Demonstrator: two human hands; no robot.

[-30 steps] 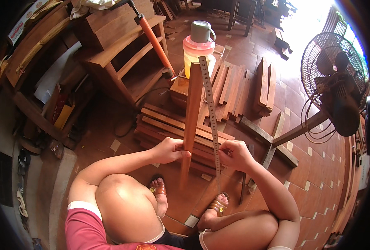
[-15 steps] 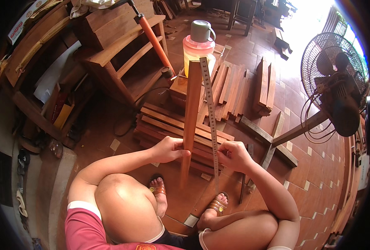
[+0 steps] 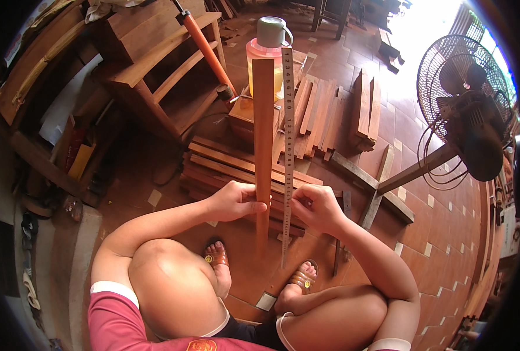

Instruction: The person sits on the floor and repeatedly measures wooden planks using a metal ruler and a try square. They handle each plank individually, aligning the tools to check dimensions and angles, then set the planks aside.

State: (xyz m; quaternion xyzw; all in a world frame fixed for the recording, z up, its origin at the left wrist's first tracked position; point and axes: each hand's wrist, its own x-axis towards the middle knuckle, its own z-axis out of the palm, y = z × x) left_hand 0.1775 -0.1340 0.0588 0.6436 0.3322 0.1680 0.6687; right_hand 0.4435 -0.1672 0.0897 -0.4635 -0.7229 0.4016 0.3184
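A reddish-brown wooden strip (image 3: 264, 128) stands nearly upright in front of me, gripped around its lower half by my left hand (image 3: 236, 200). Beside it on the right, my right hand (image 3: 318, 207) pinches a thin metal ruler (image 3: 289, 134) by its edge. Strip and ruler run almost parallel, with a narrow gap between them. The strip's top end sits a bit lower in the picture than the ruler's. Both lower ends hang between my sandalled feet, the strip's end blurred.
Stacked wooden strips (image 3: 213, 158) lie beyond my hands, with more pieces (image 3: 324, 117) behind. A pitcher with a grey cup (image 3: 271, 32) on top rests on a wooden block. A stand fan (image 3: 464, 111) is at right, a wooden cabinet (image 3: 148, 88) at far left.
The ruler has swung from a slant to nearly upright, closer to parallel with the strip. Its top now reaches higher than the strip's. The whole view has shifted slightly.
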